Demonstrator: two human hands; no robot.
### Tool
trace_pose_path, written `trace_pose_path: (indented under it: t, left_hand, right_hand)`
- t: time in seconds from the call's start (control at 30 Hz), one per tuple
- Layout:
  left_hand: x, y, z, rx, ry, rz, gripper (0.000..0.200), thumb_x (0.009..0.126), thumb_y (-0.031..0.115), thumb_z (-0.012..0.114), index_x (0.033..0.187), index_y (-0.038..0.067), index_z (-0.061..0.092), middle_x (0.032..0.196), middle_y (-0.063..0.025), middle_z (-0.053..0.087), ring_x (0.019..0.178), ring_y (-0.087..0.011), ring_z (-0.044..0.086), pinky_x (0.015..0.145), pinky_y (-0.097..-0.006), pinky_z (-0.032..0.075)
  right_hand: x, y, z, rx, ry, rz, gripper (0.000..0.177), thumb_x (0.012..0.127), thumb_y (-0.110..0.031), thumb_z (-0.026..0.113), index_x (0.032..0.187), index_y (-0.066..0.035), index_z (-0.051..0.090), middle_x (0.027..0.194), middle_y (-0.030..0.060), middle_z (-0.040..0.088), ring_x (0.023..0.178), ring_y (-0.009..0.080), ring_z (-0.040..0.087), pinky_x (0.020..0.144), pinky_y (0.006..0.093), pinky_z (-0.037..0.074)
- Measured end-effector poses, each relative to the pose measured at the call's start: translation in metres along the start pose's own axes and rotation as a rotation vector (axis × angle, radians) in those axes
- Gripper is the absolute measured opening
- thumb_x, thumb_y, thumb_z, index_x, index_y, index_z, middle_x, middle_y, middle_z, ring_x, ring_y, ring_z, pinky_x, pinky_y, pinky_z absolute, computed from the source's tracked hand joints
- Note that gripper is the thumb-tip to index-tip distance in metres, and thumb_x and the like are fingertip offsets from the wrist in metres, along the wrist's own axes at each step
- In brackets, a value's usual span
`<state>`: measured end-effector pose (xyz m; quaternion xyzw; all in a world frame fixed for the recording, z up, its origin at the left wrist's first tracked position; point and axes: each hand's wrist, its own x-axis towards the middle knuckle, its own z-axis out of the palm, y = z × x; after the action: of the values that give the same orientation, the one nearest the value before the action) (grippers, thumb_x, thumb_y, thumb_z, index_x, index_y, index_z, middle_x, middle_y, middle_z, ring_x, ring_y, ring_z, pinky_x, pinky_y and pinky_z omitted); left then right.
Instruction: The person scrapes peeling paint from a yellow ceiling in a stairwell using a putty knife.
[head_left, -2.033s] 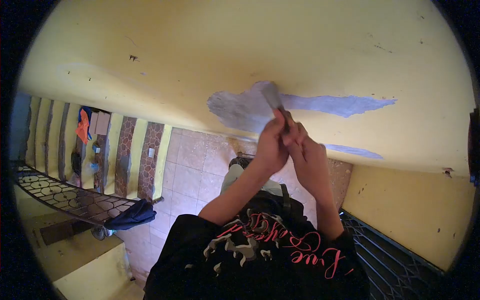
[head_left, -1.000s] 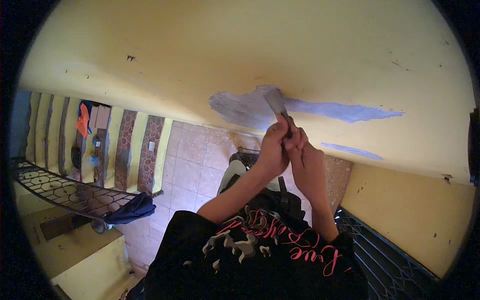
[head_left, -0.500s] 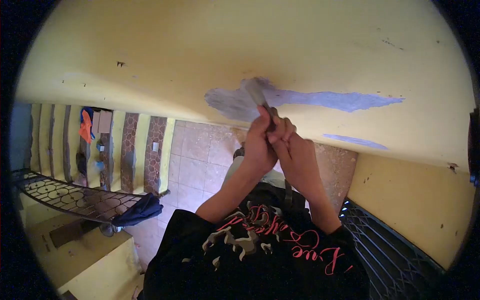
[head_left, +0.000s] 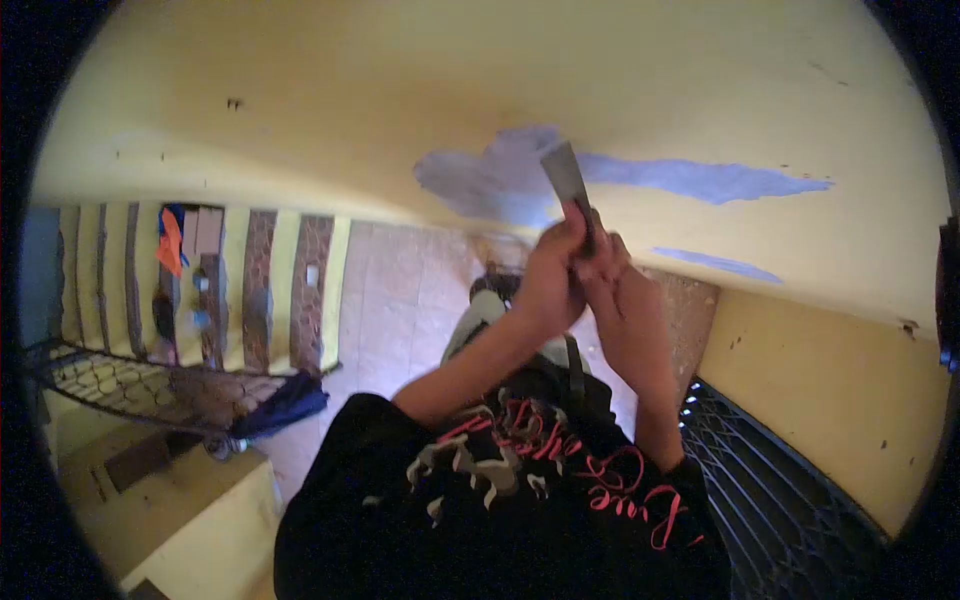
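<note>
A scraper (head_left: 565,172) with a flat metal blade is gripped in both of my hands, its blade pointing up toward the yellow wall (head_left: 400,80). My left hand (head_left: 548,280) wraps the handle with the thumb laid along it. Pressed against it from the other side, my right hand (head_left: 630,305) closes its fingers round the handle's lower part. The blade overlaps a grey-lilac patch (head_left: 480,180) where the paint is off, and this patch runs on to the right as a ragged strip. Below that strip lies a smaller bare patch (head_left: 715,264).
Stairs with stone-patterned treads (head_left: 310,285) descend at the left, with an orange cloth (head_left: 170,240) on them. A dark cloth (head_left: 285,405) hangs over the metal railing (head_left: 130,395). On the right stands a dark folding metal gate (head_left: 770,480). Pale floor tiles (head_left: 385,300) lie below me.
Both hands and the scraper have shifted right along the wall. The blade has moved from the left part of the bare patch toward the start of the strip.
</note>
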<state>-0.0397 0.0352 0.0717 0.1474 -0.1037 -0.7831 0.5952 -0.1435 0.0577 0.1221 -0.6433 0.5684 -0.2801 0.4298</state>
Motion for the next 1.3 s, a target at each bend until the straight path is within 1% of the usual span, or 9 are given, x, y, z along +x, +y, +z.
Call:
trace_pose_path:
  t: [0.1,0.23,0.5,0.57,0.7,0.73,1.1,1.17,1.3]
  left_hand:
    - [0.006,0.008,0.017,0.089,0.16,0.1,0.038,0.092,0.046,0.048,0.076,0.011,0.049,0.053,0.0007,0.036,0.062,-0.0169,0.042,0.068,-0.0307,0.038]
    - [0.019,0.025,-0.021,0.154,0.035,0.257,0.037,0.092,0.046,0.048,0.079,0.011,0.048,0.054,0.0019,0.033,0.063,-0.0171,0.041,0.062,-0.0294,0.037]
    - [0.009,0.022,-0.011,0.015,-0.076,0.069,0.038,0.093,0.046,0.046,0.078,0.01,0.047,0.054,0.0022,0.034,0.064,-0.0167,0.039,0.068,-0.0306,0.037]
    - [0.012,0.027,-0.011,0.019,-0.058,0.027,0.038,0.093,0.045,0.046,0.077,0.01,0.047,0.053,0.0023,0.033,0.064,-0.0168,0.039,0.068,-0.0302,0.036]
    - [0.014,0.025,-0.025,0.172,0.033,0.162,0.04,0.093,0.045,0.045,0.075,0.01,0.048,0.051,0.0025,0.032,0.063,-0.0171,0.039,0.069,-0.0303,0.036]
    - [0.004,0.026,-0.015,0.116,0.022,0.125,0.038,0.093,0.044,0.047,0.076,0.01,0.048,0.052,0.0025,0.032,0.063,-0.0171,0.038,0.067,-0.0303,0.036]
    - [0.005,0.035,-0.019,0.141,0.033,0.062,0.039,0.093,0.045,0.046,0.078,0.009,0.046,0.054,0.0012,0.032,0.063,-0.0169,0.038,0.067,-0.0306,0.034]
    - [0.003,0.034,-0.015,0.084,-0.004,0.038,0.037,0.094,0.042,0.046,0.078,0.009,0.046,0.054,0.0012,0.032,0.064,-0.0168,0.038,0.067,-0.0301,0.034]
    - [0.002,0.037,-0.026,0.183,0.131,0.037,0.036,0.094,0.04,0.046,0.077,0.008,0.046,0.054,0.0012,0.034,0.063,-0.0168,0.037,0.067,-0.0296,0.034]
  right_hand:
    - [0.026,0.008,0.003,0.039,0.055,-0.149,0.026,0.089,-0.023,0.056,0.084,0.002,0.059,0.066,0.0245,0.058,0.065,0.0437,0.06,0.054,0.0425,0.047]
    - [0.053,0.012,0.022,-0.006,-0.029,-0.162,0.026,0.086,-0.022,0.056,0.084,0.004,0.06,0.07,0.0258,0.058,0.067,0.0419,0.061,0.058,0.0423,0.048]
    - [0.031,-0.003,0.02,-0.064,-0.005,0.005,0.027,0.089,-0.023,0.055,0.087,0.004,0.059,0.07,0.0259,0.059,0.068,0.0421,0.061,0.06,0.0469,0.047]
    - [0.027,-0.004,0.022,-0.097,0.034,-0.233,0.028,0.09,-0.023,0.054,0.087,0.004,0.057,0.07,0.0266,0.058,0.069,0.0428,0.061,0.059,0.0468,0.046]
    - [0.032,-0.002,0.029,-0.042,-0.048,0.054,0.028,0.088,-0.023,0.054,0.09,0.005,0.058,0.073,0.0279,0.058,0.073,0.0435,0.06,0.062,0.0485,0.046]
    - [0.023,0.0,0.028,0.008,-0.007,-0.094,0.027,0.088,-0.021,0.055,0.088,0.005,0.058,0.069,0.0275,0.058,0.07,0.0433,0.06,0.059,0.0468,0.046]
    - [0.03,-0.002,0.042,-0.066,0.067,0.042,0.024,0.088,-0.017,0.054,0.086,0.006,0.059,0.067,0.0248,0.058,0.067,0.0389,0.062,0.057,0.0419,0.047]
    - [0.023,-0.006,0.037,0.017,0.038,0.056,0.026,0.091,-0.02,0.051,0.093,0.005,0.058,0.066,0.0142,0.058,0.063,0.015,0.056,0.056,0.0343,0.044]
    - [0.031,0.013,0.053,0.099,0.01,0.059,0.029,0.094,-0.022,0.049,0.09,0.006,0.058,0.063,0.0066,0.056,0.06,0.0124,0.052,0.052,0.0304,0.042]
